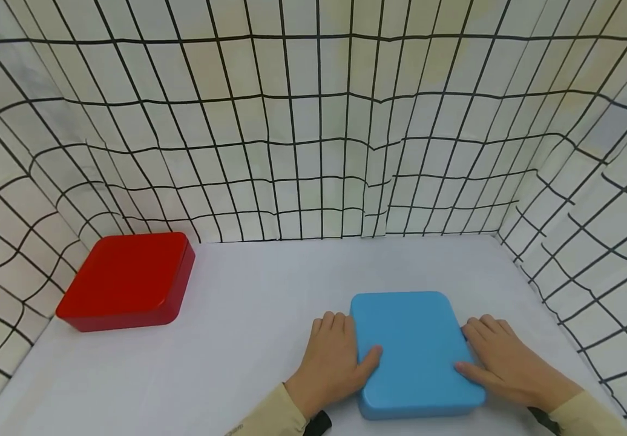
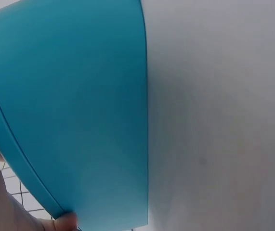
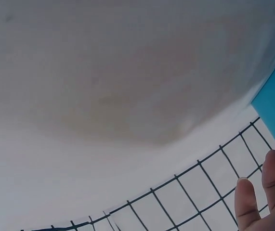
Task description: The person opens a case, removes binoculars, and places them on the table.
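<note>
A blue rounded-corner box (image 1: 411, 345) stands on the white table, front right of the middle in the head view. My left hand (image 1: 332, 363) holds its left side, with the thumb over the top edge and the fingers pointing forward along the side. On the opposite side, my right hand (image 1: 501, 363) holds it, thumb at the top edge. The left wrist view is largely filled by the blue box's side (image 2: 79, 106), with a seam near its edge. In the right wrist view, some fingers (image 3: 274, 180) extend apart beside a corner of it.
A red box (image 1: 123, 275) of similar shape sits at the back left of the white table (image 1: 248, 303). White walls with a black grid (image 1: 302, 115) enclose the table at the back and on both sides; the right wall (image 1: 591, 290) runs near my right hand.
</note>
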The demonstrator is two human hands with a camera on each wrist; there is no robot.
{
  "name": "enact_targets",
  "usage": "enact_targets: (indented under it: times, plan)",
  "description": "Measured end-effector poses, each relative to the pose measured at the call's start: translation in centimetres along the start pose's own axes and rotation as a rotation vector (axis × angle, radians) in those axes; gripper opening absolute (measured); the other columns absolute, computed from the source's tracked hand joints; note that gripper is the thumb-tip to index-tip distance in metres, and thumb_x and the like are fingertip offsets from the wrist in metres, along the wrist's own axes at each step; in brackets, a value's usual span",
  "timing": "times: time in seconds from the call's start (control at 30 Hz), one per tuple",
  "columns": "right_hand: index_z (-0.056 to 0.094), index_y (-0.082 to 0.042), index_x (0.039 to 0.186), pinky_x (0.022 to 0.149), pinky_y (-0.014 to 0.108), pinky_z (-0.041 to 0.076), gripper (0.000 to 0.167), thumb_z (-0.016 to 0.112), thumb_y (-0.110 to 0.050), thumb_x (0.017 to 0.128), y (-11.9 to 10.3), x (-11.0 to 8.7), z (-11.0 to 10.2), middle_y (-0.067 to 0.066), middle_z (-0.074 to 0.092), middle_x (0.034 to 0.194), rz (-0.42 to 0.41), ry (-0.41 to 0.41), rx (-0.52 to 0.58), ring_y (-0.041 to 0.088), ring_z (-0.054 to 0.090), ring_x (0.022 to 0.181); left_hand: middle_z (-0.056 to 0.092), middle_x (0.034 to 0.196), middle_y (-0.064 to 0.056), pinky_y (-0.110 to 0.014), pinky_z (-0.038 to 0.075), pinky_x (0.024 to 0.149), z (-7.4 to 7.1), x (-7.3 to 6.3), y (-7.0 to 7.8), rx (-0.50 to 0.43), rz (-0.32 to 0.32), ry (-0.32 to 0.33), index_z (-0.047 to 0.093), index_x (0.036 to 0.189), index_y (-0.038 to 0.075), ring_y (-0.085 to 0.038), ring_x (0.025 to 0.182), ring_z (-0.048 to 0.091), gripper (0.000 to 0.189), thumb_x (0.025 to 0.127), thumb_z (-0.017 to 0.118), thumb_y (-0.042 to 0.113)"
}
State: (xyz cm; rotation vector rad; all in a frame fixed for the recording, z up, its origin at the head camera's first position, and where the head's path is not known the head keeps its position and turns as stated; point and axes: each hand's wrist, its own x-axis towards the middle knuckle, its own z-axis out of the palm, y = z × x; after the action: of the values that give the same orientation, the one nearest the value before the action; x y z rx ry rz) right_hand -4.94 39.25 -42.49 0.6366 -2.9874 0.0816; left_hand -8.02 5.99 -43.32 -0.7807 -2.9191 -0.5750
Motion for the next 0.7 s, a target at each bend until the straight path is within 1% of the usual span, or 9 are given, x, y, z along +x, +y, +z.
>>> enact_targets:
  times: [0.07, 0.23, 0.47, 0.53, 0.7]
  plan:
    - [0.060, -0.008, 0.119, 0.091, 0.045, 0.044, 0.055, 0.067, -0.056, 0.093, 0.2, -0.2, -0.1, -0.003, 0.060, 0.107, 0.005, -0.008, -0.002, 0.013, 0.048, 0.099, 0.047, 0.085, 0.000, -0.031, 0.029, 0.080, 0.1, 0.0, 0.3, 0.000, 0.004, 0.000, 0.057, 0.103, 0.008, -0.014, 0.084, 0.035, 0.052, 0.101, 0.045, 0.059]
    - [0.060, -0.010, 0.117, 0.087, 0.042, 0.044, 0.053, 0.068, -0.057, 0.093, 0.6, -0.4, -0.4, -0.008, 0.057, 0.102, -0.012, -0.009, -0.015, 0.008, 0.044, 0.094, 0.045, 0.082, 0.001, -0.030, 0.027, 0.077, 0.1, -0.1, 0.8, 0.019, 0.029, 0.023, 0.056, 0.097, 0.011, -0.013, 0.082, 0.034, 0.050, 0.101, 0.046, 0.059]
    - [0.061, -0.009, 0.119, 0.085, 0.042, 0.046, 0.056, 0.068, -0.057, 0.092, 1.4, -0.8, -0.6, -0.007, 0.059, 0.104, -0.019, -0.023, -0.031, 0.008, 0.045, 0.094, 0.044, 0.080, 0.001, -0.029, 0.025, 0.075, 0.3, 0.1, 1.5, 0.053, 0.065, 0.061, 0.055, 0.094, 0.011, -0.013, 0.080, 0.033, 0.049, 0.101, 0.045, 0.059]
    - [0.062, -0.008, 0.119, 0.085, 0.041, 0.046, 0.056, 0.068, -0.057, 0.093, 1.6, -1.0, -0.5, -0.007, 0.059, 0.104, -0.022, -0.026, -0.033, 0.008, 0.045, 0.095, 0.044, 0.080, 0.001, -0.028, 0.025, 0.075, 0.5, 0.1, 1.6, 0.055, 0.069, 0.062, 0.054, 0.093, 0.012, -0.013, 0.080, 0.032, 0.049, 0.102, 0.045, 0.059]
    - [0.062, -0.008, 0.120, 0.083, 0.039, 0.045, 0.056, 0.068, -0.057, 0.092, 2.0, -1.5, -0.4, -0.008, 0.058, 0.104, -0.007, -0.038, -0.040, 0.007, 0.044, 0.094, 0.046, 0.082, 0.001, -0.028, 0.024, 0.074, 0.8, 0.2, 2.0, 0.050, 0.070, 0.049, 0.055, 0.096, 0.010, -0.013, 0.080, 0.032, 0.051, 0.102, 0.043, 0.060]
